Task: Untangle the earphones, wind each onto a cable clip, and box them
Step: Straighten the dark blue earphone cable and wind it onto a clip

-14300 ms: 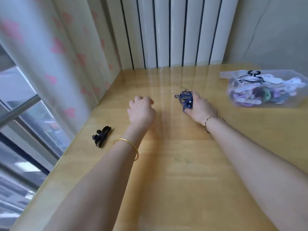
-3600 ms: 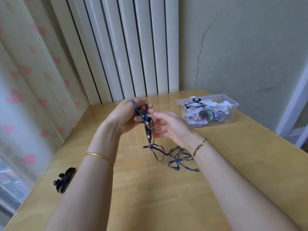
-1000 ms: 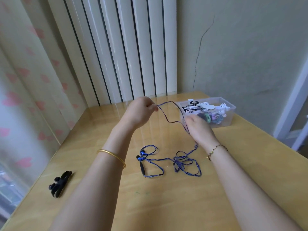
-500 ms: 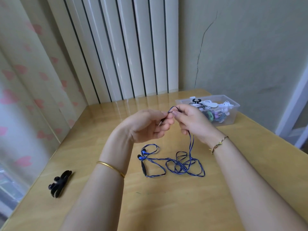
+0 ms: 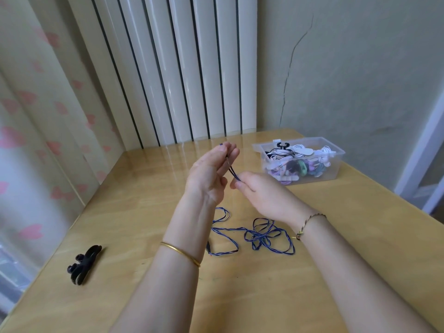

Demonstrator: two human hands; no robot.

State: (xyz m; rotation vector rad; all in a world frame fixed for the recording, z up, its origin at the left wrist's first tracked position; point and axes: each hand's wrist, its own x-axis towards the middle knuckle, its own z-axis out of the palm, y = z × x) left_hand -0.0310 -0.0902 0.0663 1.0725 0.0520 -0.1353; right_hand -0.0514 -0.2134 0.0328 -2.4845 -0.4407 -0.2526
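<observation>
From the head view, a wooden table [image 5: 144,212] fills a room corner. White vertical slats [image 5: 182,68] rise behind it, a curtain [image 5: 36,116] with pink hearts hangs at the left, and a greenish wall [image 5: 360,68] with a long crack stands at the right.

Both forearms reach in over the table. The left hand [image 5: 209,174] is raised with its fingers pointing up and nearly straight. It pinches a doubled strand of the blue earphones [image 5: 262,234] near its fingertips. The strand runs down slantwise to the right hand [image 5: 259,191], which sits just beside and lower, its fingers curled to pinch the same strand. Both hands are held above the table.

Most of the earphones lies on the table between the two forearms in loose, crossing loops. A dark inline piece shows beside the left wrist. How the raised strand joins the loops is hidden behind the hands.

A black clip [image 5: 84,264] lies near the table's left edge, well apart from the earphones. A clear box [image 5: 337,165] stands at the far right by the wall, filled with wound white and coloured sets.

A gold bangle [image 5: 180,253] circles the left wrist and a braided bracelet [image 5: 310,222] the right.
</observation>
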